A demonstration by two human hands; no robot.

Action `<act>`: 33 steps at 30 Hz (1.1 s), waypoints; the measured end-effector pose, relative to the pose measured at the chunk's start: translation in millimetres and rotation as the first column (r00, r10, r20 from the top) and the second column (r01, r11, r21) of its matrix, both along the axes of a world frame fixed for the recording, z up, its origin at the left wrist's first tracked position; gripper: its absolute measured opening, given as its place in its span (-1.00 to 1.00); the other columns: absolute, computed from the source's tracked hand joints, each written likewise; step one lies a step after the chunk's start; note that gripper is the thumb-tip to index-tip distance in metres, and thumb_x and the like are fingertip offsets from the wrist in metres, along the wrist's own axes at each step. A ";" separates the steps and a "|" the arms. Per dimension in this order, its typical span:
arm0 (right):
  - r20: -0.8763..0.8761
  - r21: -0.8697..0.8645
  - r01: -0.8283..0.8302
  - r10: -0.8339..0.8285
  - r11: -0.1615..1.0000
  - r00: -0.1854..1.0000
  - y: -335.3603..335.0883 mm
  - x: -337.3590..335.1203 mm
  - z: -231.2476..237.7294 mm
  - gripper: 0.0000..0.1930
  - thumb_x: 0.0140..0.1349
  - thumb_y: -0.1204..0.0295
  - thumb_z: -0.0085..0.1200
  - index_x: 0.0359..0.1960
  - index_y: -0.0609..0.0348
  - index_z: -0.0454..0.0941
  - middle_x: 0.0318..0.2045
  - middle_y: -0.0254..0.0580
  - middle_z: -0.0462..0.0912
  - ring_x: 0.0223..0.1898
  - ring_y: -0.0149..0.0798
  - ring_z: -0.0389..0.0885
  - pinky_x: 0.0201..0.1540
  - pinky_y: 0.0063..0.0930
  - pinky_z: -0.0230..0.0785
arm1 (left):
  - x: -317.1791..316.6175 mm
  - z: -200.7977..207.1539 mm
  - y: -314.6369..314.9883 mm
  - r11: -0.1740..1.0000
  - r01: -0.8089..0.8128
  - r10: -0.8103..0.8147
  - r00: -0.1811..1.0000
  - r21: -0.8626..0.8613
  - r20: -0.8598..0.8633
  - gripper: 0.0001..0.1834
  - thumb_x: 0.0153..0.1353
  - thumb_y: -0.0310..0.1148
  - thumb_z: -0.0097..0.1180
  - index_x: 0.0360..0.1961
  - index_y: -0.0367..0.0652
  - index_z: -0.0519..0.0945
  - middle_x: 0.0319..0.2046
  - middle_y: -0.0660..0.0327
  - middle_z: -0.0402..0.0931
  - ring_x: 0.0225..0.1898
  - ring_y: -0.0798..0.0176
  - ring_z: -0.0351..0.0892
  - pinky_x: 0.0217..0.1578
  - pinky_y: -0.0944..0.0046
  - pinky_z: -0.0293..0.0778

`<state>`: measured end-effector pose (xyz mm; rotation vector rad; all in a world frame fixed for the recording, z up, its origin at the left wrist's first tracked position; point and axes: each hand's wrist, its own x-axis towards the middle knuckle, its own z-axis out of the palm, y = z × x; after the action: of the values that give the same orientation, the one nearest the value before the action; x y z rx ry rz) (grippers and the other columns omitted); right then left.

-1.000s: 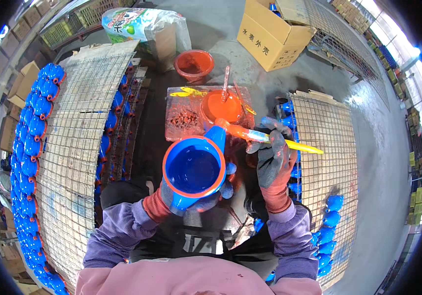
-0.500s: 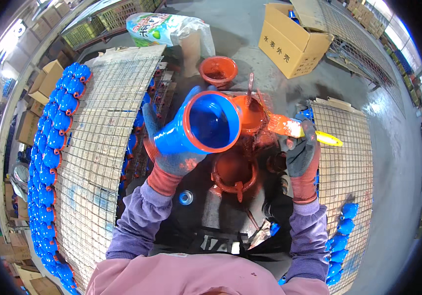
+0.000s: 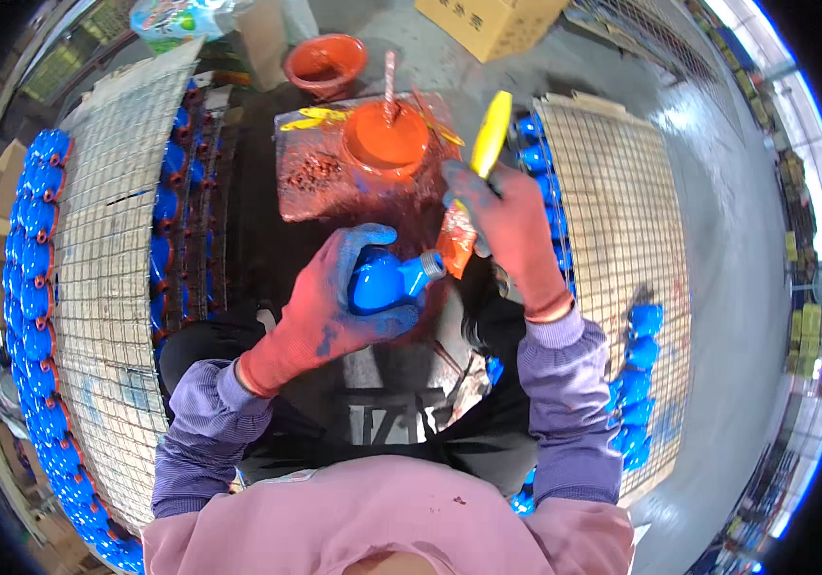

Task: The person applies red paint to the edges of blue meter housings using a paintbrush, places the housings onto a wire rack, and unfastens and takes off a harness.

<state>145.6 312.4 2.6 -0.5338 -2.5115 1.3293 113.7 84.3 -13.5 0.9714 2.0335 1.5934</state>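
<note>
My left hand (image 3: pixel 339 287), in a stained red and blue-grey glove, wraps round a glossy blue meter housing (image 3: pixel 375 284). A bare threaded end (image 3: pixel 432 265) of the housing points right. In my right hand (image 3: pixel 511 216), gloved the same way, is a paintbrush (image 3: pixel 492 134) with its yellow handle up and its orange-red bristles down. The bristles are beside the threaded end; whether they touch it I cannot tell. Beyond my hands, an orange-red paint pot (image 3: pixel 385 137) with a stick standing in it rests on a paint-covered board (image 3: pixel 310 196).
A red bowl (image 3: pixel 325 67) stands behind the board. Wire-mesh racks (image 3: pixel 109 230) flank me, with many blue housings (image 3: pixel 37 316) along the left and several blue housings (image 3: pixel 636 383) on the right mesh rack (image 3: pixel 612 192). A cardboard box (image 3: pixel 492 24) stands at the back.
The housing has been turned from its wide red-rimmed opening to its threaded end and lowered. The brush has swung from sideways to bristles down, closer to the housing. The view has shifted.
</note>
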 end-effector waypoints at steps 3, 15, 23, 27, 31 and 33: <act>0.075 0.122 -0.073 0.065 0.990 0.995 -8.2 2.9 -4.6 -0.69 0.25 0.24 0.13 -0.40 0.31 0.63 -0.65 -0.23 0.59 -0.62 -0.41 0.52 -0.54 -0.43 0.34 | 5.4 -1.1 5.3 0.991 -0.052 0.013 0.951 -0.120 -0.308 -0.27 -0.19 -0.20 0.47 0.03 -0.16 0.41 -0.12 -0.01 0.48 -0.13 -0.08 0.55 -0.13 0.09 0.51; -0.233 0.534 -0.157 0.324 0.831 0.917 -35.5 17.8 23.6 -0.80 0.10 0.27 0.24 -0.31 0.09 0.62 -0.56 -0.08 0.58 -0.60 -0.05 0.56 -0.55 -0.22 0.35 | -6.5 -18.9 -0.3 0.966 -0.105 -0.022 0.876 -0.236 -0.482 -0.23 -0.23 -0.14 0.47 0.02 -0.20 0.40 -0.09 0.02 0.47 -0.09 -0.11 0.51 -0.10 0.02 0.48; -0.357 0.669 -0.216 0.562 0.711 0.746 -41.9 19.8 30.1 -0.79 -0.04 0.38 0.25 -0.30 -0.07 0.60 -0.25 -0.43 0.61 -0.32 -0.27 0.59 -0.36 -0.38 0.37 | -15.9 -24.4 -3.9 0.986 -0.166 0.165 0.977 -0.002 0.135 -0.30 -0.08 -0.13 0.45 0.03 -0.19 0.40 -0.14 0.11 0.49 -0.10 0.18 0.56 -0.10 0.18 0.50; -0.548 0.227 -0.159 0.261 0.961 0.795 -40.7 21.0 14.9 -0.72 0.11 0.59 0.12 -0.11 0.22 0.49 -0.23 -0.16 0.64 -0.32 -0.26 0.62 -0.34 -0.42 0.45 | -16.7 -10.7 -6.2 0.960 -0.222 0.108 0.854 0.170 0.508 -0.44 0.09 -0.18 0.33 0.04 -0.20 0.42 -0.14 0.20 0.49 -0.13 0.32 0.53 -0.10 0.26 0.50; -0.519 -0.461 -0.181 -0.099 0.869 0.849 -43.5 19.4 9.2 -0.76 0.23 0.55 -0.01 -0.06 0.28 0.48 -0.22 -0.11 0.64 -0.38 -0.32 0.61 -0.35 -0.45 0.48 | -17.9 -5.6 -7.5 0.934 -0.197 -0.102 0.652 0.297 0.752 -0.45 0.22 -0.20 0.13 0.16 -0.26 0.37 -0.03 0.10 0.52 -0.03 0.21 0.58 0.05 0.21 0.48; -0.435 -0.569 -0.150 -0.141 0.809 0.889 -42.7 14.2 10.0 -0.74 0.27 0.52 -0.04 -0.03 0.31 0.47 -0.22 -0.09 0.64 -0.40 -0.33 0.61 -0.35 -0.45 0.49 | -15.4 -11.1 -13.4 0.861 -0.221 -0.291 0.524 0.457 0.801 -0.53 0.23 -0.25 0.14 0.12 -0.21 0.42 0.02 0.11 0.49 0.05 0.23 0.52 0.07 0.23 0.45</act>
<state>159.8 269.7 12.6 -0.2650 -1.6901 1.9780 98.3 70.9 -24.6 0.1899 0.8816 2.0600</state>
